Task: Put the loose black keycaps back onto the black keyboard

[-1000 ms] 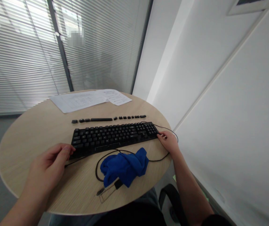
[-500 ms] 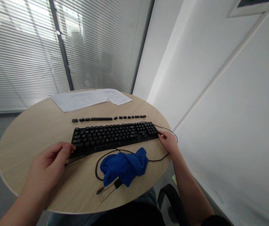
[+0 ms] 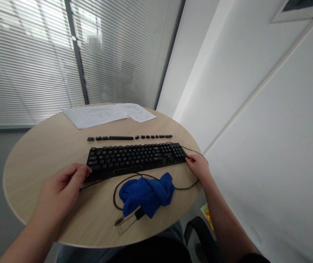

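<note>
A black keyboard (image 3: 134, 157) lies across the round table, its bottom row partly without keycaps. My left hand (image 3: 65, 186) grips its near left corner between thumb and fingers. At the opposite end, my right hand (image 3: 198, 164) pinches the near right corner. Behind the keyboard, several loose black keycaps (image 3: 120, 138) are lined up in a row, a long space bar among them. A crumpled blue cloth (image 3: 148, 193) rests in front, over part of the black cable (image 3: 115, 195). From under the cloth stick out a small brush (image 3: 119, 221) and a wire tool (image 3: 126, 224).
Printed paper sheets (image 3: 99, 115) lie at the far side of the wooden table (image 3: 33, 160). A white wall (image 3: 255, 146) stands close on the right, and blinds (image 3: 36, 73) cover the glass behind. A black chair armrest (image 3: 200, 233) is below the table's near edge.
The whole view has shifted slightly, so things sit a little further right. Both hands keep their hold on the keyboard's ends, with no clear movement of the keyboard on the table.
</note>
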### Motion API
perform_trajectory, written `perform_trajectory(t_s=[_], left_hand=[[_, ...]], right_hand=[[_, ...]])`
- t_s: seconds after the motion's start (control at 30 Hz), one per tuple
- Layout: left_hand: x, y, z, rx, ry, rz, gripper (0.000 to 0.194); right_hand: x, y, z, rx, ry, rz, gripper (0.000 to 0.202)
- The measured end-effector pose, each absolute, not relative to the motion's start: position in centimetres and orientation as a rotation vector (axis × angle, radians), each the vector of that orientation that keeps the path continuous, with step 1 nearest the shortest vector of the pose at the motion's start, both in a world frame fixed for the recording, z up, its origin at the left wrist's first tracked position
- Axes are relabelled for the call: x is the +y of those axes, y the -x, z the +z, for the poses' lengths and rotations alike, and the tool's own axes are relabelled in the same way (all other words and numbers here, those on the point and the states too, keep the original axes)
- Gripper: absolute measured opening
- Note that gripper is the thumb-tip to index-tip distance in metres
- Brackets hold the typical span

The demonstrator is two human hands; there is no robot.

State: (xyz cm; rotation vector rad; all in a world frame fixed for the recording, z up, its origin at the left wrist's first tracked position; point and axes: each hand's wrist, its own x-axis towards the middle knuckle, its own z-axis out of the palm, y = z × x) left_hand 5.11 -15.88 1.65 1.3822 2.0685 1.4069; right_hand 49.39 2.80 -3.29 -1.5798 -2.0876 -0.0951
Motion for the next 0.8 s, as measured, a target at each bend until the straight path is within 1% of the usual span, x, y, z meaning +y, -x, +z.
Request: perform_trajectory(t_s=[0.1, 0.27, 0.43, 0.67, 0.8], left_hand=[[-16.0, -5.2, 1.7, 2.068, -1.39, 1.408, 0.038], [-15.8, -5.1, 1.5, 2.08, -1.398, 1.402, 0.041], [-15.9, -5.4, 1.5, 2.058, -1.415, 1.405, 0.043], [-16.0, -5.3, 1.3, 2.01, -1.44, 1.418, 0.043], [-15.7, -5.2, 0.9, 1.991, -1.465, 1.432, 0.042]], right_hand=[[3.0, -49.2, -2.3, -2.151, 1.613, -0.08, 0.021], [3.6, -49.0, -0.6, -2.172, 1.728, -0.053, 0.019], [4.0, -49.1, 0.5, -2.242, 1.748, -0.055, 0.016], [4.0, -48.3, 1.2, -2.318, 1.826, -0.188, 0.014], [3.5, -47.8, 1.3, -2.363, 1.865, -0.262, 0.017]])
